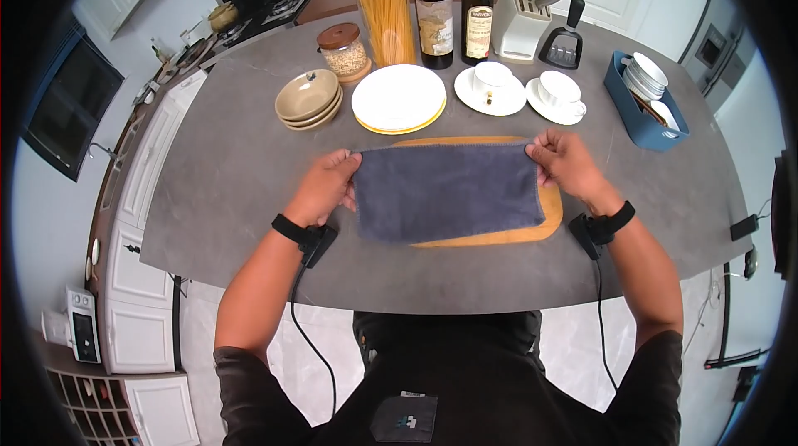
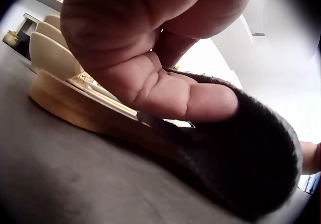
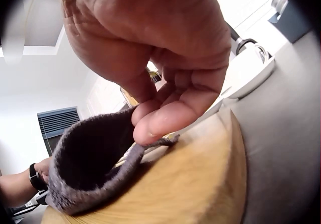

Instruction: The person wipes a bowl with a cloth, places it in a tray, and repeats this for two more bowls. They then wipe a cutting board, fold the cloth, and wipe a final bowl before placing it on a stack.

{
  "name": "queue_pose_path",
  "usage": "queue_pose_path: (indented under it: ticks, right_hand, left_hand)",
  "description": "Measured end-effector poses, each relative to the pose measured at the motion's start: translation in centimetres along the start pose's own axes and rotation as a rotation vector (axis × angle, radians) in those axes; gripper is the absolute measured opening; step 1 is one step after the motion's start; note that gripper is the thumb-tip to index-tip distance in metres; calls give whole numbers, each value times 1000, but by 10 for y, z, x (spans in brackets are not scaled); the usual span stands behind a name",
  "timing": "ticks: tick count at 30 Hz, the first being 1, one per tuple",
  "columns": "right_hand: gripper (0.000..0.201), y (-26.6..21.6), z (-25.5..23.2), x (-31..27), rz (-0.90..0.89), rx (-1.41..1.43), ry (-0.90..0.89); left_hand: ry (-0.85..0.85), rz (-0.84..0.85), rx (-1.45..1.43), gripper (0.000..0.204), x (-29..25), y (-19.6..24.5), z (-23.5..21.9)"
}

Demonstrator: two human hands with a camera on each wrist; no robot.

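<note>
A folded dark grey cloth [image 1: 449,188] is stretched between both hands, over a wooden board [image 1: 550,211] on the grey table. My left hand [image 1: 331,184] pinches its upper left corner between thumb and fingers. At the upper right corner, my right hand [image 1: 568,165] pinches the cloth the same way. In the left wrist view, the cloth [image 2: 241,158] hangs in a loop below the fingers. The right wrist view has the looped cloth [image 3: 90,153] close over the board [image 3: 200,174]. Most of the board is hidden beneath the cloth in the head view.
Behind the board stand stacked bowls [image 1: 307,97], white plates [image 1: 399,98] and two cups on saucers [image 1: 490,88]. Farther back are a pasta jar [image 1: 382,14], two bottles [image 1: 435,18], a knife block [image 1: 519,26] and a spatula [image 1: 565,43]. A blue bin [image 1: 652,126] holds dishes.
</note>
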State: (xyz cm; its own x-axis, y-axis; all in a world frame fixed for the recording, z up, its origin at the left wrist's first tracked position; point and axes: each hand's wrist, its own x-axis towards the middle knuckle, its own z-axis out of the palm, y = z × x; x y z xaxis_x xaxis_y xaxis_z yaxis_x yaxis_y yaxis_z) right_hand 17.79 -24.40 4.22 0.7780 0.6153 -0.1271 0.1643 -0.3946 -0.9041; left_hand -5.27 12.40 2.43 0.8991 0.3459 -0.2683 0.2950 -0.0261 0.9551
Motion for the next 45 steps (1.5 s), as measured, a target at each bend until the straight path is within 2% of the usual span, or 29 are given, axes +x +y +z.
queue_pose_path:
  ticks: [4,8,9,11,13,15,16,18,19,20,22,23,25,26,28,29,31,35,37,45]
  right_hand:
    - [20,7,3,7,95,-37,-9]
    - [22,-5,7,-11,91,-37,1]
    - [25,-7,9,-23,38,-19,-4]
    - [31,-6,12,-44,-7,1,-11]
    - [45,0,14,-65,-62,-123,-5]
    - [48,10,19,-78,-75,-88,12]
    - [51,13,22,-82,-96,-56,24]
    - [50,21,25,-86,-124,-30,26]
    - [50,24,24,-88,-152,-7,28]
    - [50,26,23,-91,-151,-6,27]
    - [42,28,19,-94,-183,64,-40]
    - [42,27,16,-97,-185,64,-41]
    - [33,19,11,-107,-85,-31,-195]
    - [33,16,11,-109,-86,-31,-197]
    - [32,9,11,-112,-95,-141,-235]
    - [32,10,10,-113,-98,-142,-232]
    - [37,15,12,-115,-190,-228,-197]
    - [40,20,13,-118,-237,-282,-148]
    - [41,19,13,-122,-364,-335,-84]
    - [43,18,13,-137,-544,-443,-39]
  left_hand:
    - [7,-47,52,30,5,-6,3]
    - [27,-68,184,35,-4,5,9]
    - [28,-72,183,35,-11,6,9]
    - [52,-29,100,57,-29,3,11]
    - [32,-26,105,65,-48,-5,11]
    - [34,-47,128,83,-67,-1,20]
    - [34,-48,129,83,-73,-8,24]
    - [32,152,179,89,-85,-22,29]
    - [18,142,274,91,-91,-22,28]
    - [18,141,274,91,-96,-24,30]
    - [36,281,504,86,-106,-26,32]
    - [38,282,504,86,-110,-26,32]
    - [27,270,635,70,-116,-25,33]
    - [29,268,635,70,-116,-25,34]
    - [-29,309,688,49,-114,-24,36]
    - [-28,313,689,49,-113,-22,36]
    - [-44,235,675,35,-112,-19,38]
    - [-31,282,706,34,-112,-22,39]
    - [-11,358,730,35,-115,-21,40]
    - [48,368,723,33,-127,-14,41]
